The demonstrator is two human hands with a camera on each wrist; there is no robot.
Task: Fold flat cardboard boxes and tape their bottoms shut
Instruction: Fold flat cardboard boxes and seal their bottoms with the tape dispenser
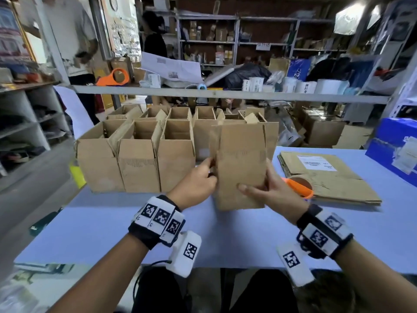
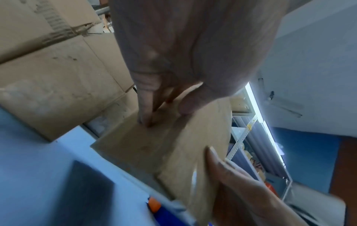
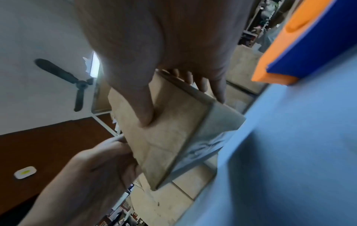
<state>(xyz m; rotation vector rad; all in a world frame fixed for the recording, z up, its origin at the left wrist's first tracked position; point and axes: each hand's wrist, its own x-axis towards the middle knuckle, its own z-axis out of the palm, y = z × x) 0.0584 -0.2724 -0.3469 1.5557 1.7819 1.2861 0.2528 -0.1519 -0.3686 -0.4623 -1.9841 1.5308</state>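
You hold a flat box (image 1: 240,166) upright above the table (image 1: 108,224), left hand (image 1: 194,184) pinching its left edge, right hand (image 1: 268,188) gripping its right edge; light, stiff cardboard, likely best gripped at the creases.

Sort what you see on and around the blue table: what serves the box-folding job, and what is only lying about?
Job: flat box gripped by left hand and right hand; flat stack; tape dispenser; folded boxes.
Lying about: blue carton; shelf rolls.

White shipping label (image 1: 315,163) on flattened cardboard stack (image 1: 334,184), print seemingly too blurred to read
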